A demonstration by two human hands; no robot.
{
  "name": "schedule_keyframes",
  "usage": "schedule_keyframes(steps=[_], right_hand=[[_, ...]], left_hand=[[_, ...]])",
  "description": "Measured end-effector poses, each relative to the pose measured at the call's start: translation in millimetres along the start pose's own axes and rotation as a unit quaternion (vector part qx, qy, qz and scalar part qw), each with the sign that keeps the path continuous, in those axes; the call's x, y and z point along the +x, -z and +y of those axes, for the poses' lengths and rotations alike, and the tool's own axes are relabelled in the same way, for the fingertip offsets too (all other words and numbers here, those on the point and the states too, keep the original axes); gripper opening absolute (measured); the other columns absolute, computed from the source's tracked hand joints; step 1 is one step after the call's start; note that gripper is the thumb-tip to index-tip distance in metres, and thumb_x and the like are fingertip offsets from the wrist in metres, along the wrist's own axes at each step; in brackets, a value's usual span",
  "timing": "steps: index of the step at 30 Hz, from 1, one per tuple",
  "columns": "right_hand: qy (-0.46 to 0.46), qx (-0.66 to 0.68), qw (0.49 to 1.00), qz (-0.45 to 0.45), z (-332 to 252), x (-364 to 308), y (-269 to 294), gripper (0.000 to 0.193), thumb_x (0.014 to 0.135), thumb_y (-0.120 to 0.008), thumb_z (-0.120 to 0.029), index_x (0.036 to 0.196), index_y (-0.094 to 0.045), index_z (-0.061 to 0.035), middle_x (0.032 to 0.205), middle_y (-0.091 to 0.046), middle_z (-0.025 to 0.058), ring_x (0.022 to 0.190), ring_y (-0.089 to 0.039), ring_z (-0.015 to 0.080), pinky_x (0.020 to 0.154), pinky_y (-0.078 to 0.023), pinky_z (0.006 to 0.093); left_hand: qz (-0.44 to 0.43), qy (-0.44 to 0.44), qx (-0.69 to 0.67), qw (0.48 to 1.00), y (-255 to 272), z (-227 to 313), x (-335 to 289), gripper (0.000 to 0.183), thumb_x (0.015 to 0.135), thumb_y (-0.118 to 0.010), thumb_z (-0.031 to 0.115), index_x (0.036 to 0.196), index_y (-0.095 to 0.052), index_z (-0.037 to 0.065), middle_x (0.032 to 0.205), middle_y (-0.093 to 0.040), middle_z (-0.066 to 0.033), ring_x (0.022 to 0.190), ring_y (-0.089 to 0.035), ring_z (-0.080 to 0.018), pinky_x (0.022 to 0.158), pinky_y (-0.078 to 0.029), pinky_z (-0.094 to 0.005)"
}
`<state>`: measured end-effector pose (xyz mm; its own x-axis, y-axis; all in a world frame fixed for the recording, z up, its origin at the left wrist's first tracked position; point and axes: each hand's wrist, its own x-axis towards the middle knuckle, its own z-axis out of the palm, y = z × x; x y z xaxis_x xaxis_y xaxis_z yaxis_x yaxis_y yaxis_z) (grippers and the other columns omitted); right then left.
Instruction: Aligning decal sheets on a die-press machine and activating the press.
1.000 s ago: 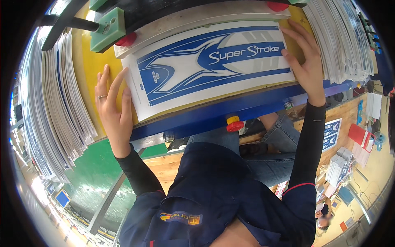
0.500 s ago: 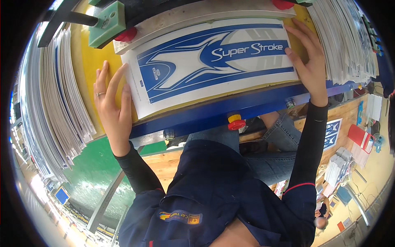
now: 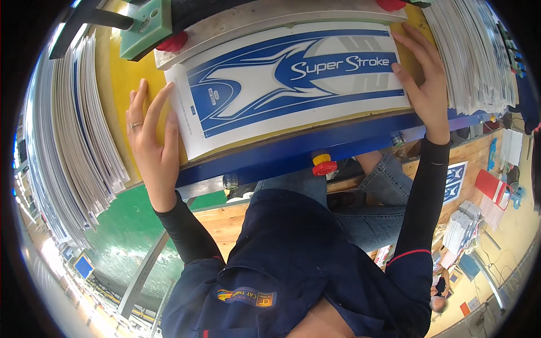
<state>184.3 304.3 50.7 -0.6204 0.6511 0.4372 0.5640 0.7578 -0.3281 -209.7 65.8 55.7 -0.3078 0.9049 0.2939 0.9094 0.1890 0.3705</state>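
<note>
A white sheet printed in blue and grey (image 3: 253, 90) lies flat on the yellow work surface (image 3: 121, 73), its far edge against a pale metal bar (image 3: 236, 31). At the sheet's left end rests my left hand (image 3: 153, 138), a ring on one finger. Its fingers are spread along the short edge, some on the yellow surface. On the other side, my right hand (image 3: 426, 84) has its fingers apart at the right short edge, the thumb by the print's corner. Neither hand grips anything.
Stacks of sheets stand at the left (image 3: 79, 135) and the right (image 3: 470, 56). A green block (image 3: 147, 28) with a red knob (image 3: 172, 42) sits at the far left. Along the blue front rail (image 3: 253, 152) is a red and yellow button (image 3: 324, 164). My legs are below it.
The view has shifted slightly. Both hands stay at the two ends of the sheet, which still lies against the bar.
</note>
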Motion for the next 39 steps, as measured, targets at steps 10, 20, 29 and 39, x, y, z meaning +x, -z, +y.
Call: schedule_keyframes(steps=[10,20,29,39], right_hand=[[-0.006,0.011,1.0,0.0,-1.9,1.2,0.2,0.043,0.089,-0.072,-0.029,0.13,-0.07,-0.0188,0.147,-0.059,0.0099,0.133,-0.056,0.0325,0.112,-0.044,0.0433],[0.007,0.007,1.0,-0.003,-1.6,0.2,-0.2,0.044,0.088,-0.073,-0.026,0.131,-0.07,-0.0167,0.147,-0.058,0.0122,0.133,-0.055,0.0335,0.113,-0.042,0.0424],[0.003,0.019,1.0,-0.013,-0.6,-0.6,0.9,0.044,0.089,-0.073,-0.027,0.132,-0.069,-0.0161,0.147,-0.057,0.0128,0.134,-0.055,0.033,0.112,-0.043,0.0413],[0.007,0.014,1.0,-0.016,2.1,-1.7,1.2,0.044,0.091,-0.073,-0.029,0.132,-0.069,-0.017,0.148,-0.057,0.0123,0.134,-0.056,0.0326,0.112,-0.044,0.0419]], left_hand=[[-0.012,0.002,-0.007,1.0,0.7,0.3,0.5,0.039,0.1,-0.054,0.022,0.138,-0.066,0.02,0.159,-0.046,-0.0122,0.151,-0.033,-0.0364,0.124,-0.022,-0.0506],[-0.014,0.0,0.007,1.0,-0.7,-2.7,-1.0,0.04,0.1,-0.054,0.023,0.138,-0.066,0.02,0.159,-0.046,-0.0118,0.151,-0.034,-0.0359,0.125,-0.023,-0.0519],[-0.006,0.003,-0.012,1.0,-0.9,-2.1,-1.0,0.04,0.098,-0.056,0.02,0.136,-0.067,0.019,0.157,-0.047,-0.0132,0.15,-0.036,-0.0369,0.123,-0.026,-0.0512],[-0.005,0.009,-0.03,1.0,-1.2,-0.8,-0.8,0.041,0.096,-0.057,0.015,0.136,-0.068,0.019,0.157,-0.048,-0.0139,0.149,-0.037,-0.0374,0.123,-0.026,-0.0505]])
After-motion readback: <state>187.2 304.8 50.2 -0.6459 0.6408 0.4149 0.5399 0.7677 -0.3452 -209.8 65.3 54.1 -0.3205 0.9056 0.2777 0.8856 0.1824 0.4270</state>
